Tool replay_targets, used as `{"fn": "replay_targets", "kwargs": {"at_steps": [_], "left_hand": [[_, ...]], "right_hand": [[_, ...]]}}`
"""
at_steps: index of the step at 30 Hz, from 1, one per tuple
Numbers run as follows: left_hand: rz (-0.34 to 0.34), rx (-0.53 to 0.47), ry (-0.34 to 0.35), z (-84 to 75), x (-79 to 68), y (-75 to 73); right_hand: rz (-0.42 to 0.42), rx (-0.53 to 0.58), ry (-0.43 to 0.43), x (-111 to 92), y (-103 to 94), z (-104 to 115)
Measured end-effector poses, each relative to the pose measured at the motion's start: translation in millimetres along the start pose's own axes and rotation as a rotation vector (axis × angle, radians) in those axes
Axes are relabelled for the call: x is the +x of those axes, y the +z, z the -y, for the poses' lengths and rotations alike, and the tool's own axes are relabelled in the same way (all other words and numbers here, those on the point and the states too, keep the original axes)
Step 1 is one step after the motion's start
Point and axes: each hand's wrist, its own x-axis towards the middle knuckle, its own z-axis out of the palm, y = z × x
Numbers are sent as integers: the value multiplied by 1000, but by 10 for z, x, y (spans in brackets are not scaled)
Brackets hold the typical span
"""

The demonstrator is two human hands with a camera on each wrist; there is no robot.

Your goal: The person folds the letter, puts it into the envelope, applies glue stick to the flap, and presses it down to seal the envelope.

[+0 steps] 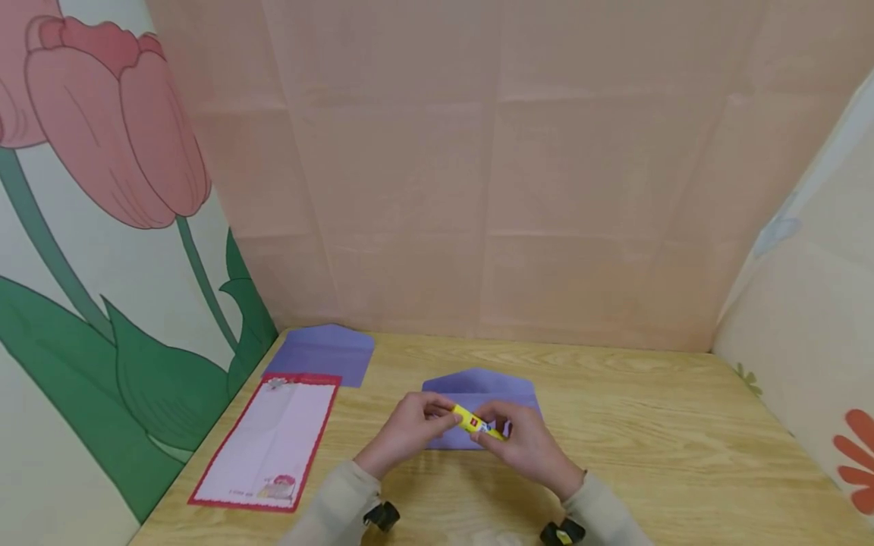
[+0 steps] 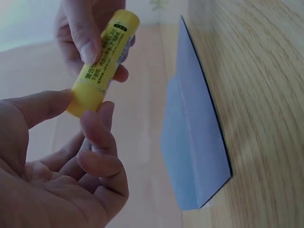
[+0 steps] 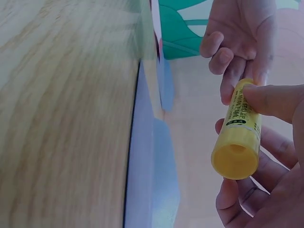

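A yellow glue stick [image 1: 471,419] with printed lettering is held in both hands above a purple envelope [image 1: 501,388]. My left hand [image 1: 412,425] pinches one plain yellow end between thumb and fingertip, its other fingers loosely bent, as the left wrist view shows. Around the printed body, my right hand [image 1: 526,440] grips with thumb and fingers. Seen from the right wrist, the near end of the glue stick [image 3: 237,133] is round with a hollow. The envelope [image 2: 204,137] lies on the table, its flap raised; the hands partly hide it in the head view.
At the left of the wooden table [image 1: 649,425] lies a white letter sheet [image 1: 273,440] with a red border. Behind it is a second purple envelope [image 1: 328,353]. A pinkish sheet [image 1: 492,167] hangs at the back, and decorated panels stand at both sides.
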Motion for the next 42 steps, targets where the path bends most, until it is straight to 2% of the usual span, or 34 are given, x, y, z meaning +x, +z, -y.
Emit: {"fn": "replay_targets", "kwargs": {"at_steps": [5, 8, 11, 16, 19, 22, 27, 33, 42], "left_hand": [[0, 116, 40, 25, 19, 12], [-21, 210, 60, 52, 19, 24], [-62, 348, 67, 105, 16, 21], [-140, 569, 33, 221, 52, -31], [-166, 643, -6, 267, 92, -72], [-161, 661, -45, 291, 121, -101], [-147, 680, -67, 358, 193, -88], [-146, 731, -46, 424, 291, -66], [-82, 752, -20, 438, 338, -78]], "right_hand": [[7, 14, -4, -20, 2, -77], [-4, 18, 35, -32, -18, -132], [-36, 6, 89, -40, -64, -192], [-83, -9, 176, -37, -181, -301], [-110, -21, 221, -38, -254, -367], [-134, -31, 275, -47, -321, -428], [-154, -90, 343, -89, -437, -550], [-171, -142, 393, -134, -569, -698], [-241, -169, 413, -165, -711, -829]]}}
